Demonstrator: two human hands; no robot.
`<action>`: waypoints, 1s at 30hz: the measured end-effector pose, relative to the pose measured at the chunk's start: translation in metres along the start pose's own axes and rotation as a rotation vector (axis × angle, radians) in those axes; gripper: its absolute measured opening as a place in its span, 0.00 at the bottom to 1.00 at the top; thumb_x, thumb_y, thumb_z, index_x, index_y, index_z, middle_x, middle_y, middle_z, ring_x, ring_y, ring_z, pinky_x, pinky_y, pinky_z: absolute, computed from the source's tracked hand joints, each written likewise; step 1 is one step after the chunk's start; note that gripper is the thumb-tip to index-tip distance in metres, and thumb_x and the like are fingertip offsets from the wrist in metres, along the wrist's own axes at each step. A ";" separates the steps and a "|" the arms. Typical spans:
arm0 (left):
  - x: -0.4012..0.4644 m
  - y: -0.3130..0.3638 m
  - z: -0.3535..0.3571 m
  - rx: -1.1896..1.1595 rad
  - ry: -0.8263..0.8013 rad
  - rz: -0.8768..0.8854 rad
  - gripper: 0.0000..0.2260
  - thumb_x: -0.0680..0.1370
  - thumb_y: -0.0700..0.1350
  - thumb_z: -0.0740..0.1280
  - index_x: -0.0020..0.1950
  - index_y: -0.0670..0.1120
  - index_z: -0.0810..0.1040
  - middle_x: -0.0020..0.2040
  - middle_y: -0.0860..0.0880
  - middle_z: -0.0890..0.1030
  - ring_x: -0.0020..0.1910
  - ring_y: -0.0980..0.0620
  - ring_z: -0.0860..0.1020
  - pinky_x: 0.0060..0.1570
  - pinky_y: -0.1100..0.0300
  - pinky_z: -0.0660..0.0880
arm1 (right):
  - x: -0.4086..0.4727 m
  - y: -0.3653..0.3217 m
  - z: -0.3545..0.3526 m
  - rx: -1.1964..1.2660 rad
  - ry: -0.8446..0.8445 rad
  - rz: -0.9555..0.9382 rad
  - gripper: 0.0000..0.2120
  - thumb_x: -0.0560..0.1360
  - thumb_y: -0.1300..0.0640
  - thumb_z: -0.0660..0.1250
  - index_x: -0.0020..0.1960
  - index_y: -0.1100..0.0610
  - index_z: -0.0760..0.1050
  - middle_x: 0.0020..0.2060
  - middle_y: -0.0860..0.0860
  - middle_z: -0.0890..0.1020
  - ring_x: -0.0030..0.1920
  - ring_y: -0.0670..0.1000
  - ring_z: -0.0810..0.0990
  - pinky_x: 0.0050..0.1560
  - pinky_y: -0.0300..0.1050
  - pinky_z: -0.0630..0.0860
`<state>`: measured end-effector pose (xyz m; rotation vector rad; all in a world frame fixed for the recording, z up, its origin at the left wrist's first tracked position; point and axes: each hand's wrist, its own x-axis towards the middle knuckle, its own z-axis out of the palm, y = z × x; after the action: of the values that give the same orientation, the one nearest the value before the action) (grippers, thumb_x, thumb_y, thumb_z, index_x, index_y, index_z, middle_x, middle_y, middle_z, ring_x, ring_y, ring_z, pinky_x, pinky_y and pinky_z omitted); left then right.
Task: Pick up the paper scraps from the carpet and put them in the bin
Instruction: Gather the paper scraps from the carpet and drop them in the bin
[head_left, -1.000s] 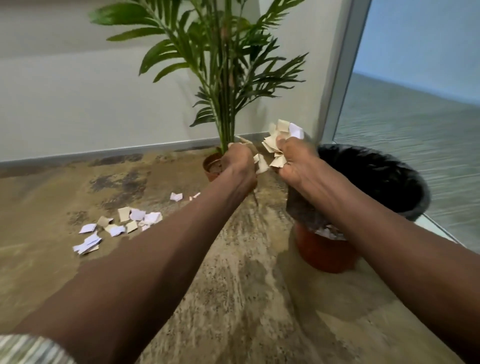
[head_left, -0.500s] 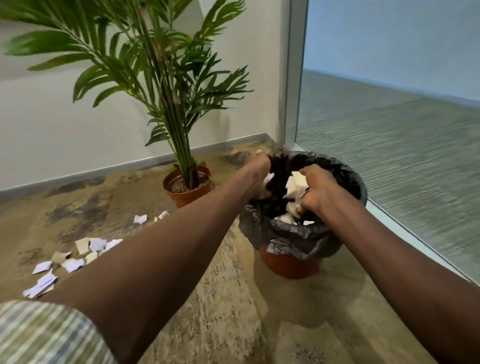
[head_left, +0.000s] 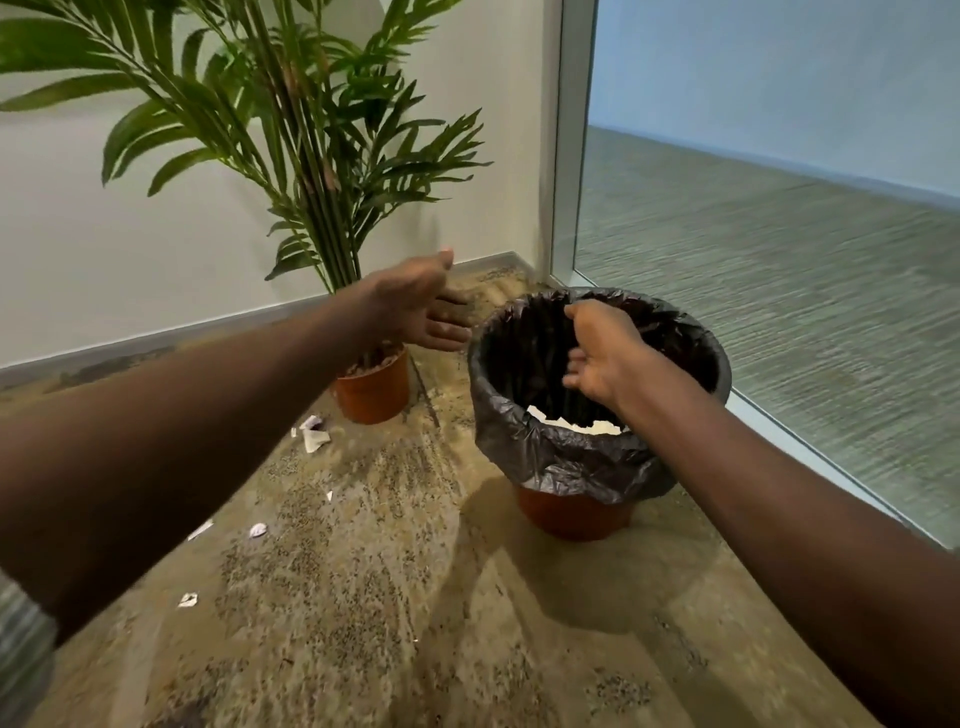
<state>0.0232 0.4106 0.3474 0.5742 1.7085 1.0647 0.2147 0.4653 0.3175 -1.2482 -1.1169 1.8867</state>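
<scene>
The bin (head_left: 561, 457) is an orange pot lined with a black bag, standing on the carpet right of centre. White paper scraps (head_left: 576, 423) lie inside it at the bottom. My right hand (head_left: 605, 356) hovers over the bin's mouth, fingers spread and empty. My left hand (head_left: 423, 306) is open just left of the bin's rim, holding nothing. A few small paper scraps remain on the carpet: one pair (head_left: 313, 435) near the plant pot, another (head_left: 257, 530) further forward, and one (head_left: 187, 599) at lower left.
A potted palm in an orange pot (head_left: 373, 387) stands against the wall, close left of the bin. A glass partition (head_left: 779, 291) with a metal frame runs along the right side. Mottled beige carpet (head_left: 395, 613) fills the foreground.
Both hands carried scraps to the bin and let them go; the scraps now lie inside. Both hands have opened, and the left has pulled back left of the rim.
</scene>
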 end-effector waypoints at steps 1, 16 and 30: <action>0.001 -0.004 -0.018 0.021 0.022 0.008 0.29 0.81 0.63 0.52 0.59 0.40 0.75 0.58 0.37 0.80 0.57 0.39 0.79 0.54 0.46 0.77 | -0.001 0.001 0.014 -0.053 -0.023 -0.032 0.06 0.81 0.60 0.57 0.47 0.53 0.61 0.35 0.47 0.72 0.32 0.44 0.69 0.25 0.38 0.78; 0.020 -0.102 -0.266 0.349 0.214 -0.097 0.20 0.79 0.62 0.60 0.50 0.45 0.76 0.53 0.43 0.80 0.51 0.45 0.79 0.44 0.53 0.76 | -0.010 0.075 0.240 -0.573 -0.286 -0.081 0.12 0.80 0.68 0.57 0.41 0.61 0.73 0.32 0.55 0.73 0.29 0.48 0.68 0.32 0.39 0.63; 0.022 -0.165 -0.325 0.412 0.107 -0.124 0.21 0.81 0.57 0.60 0.66 0.44 0.73 0.56 0.44 0.78 0.52 0.46 0.76 0.51 0.51 0.74 | 0.001 0.092 0.350 -1.204 -0.249 -0.203 0.14 0.75 0.60 0.70 0.60 0.62 0.77 0.54 0.57 0.81 0.54 0.54 0.81 0.52 0.46 0.80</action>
<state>-0.2654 0.2205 0.2312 0.6663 2.0481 0.6665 -0.1142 0.3134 0.3054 -1.3546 -2.5901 1.1512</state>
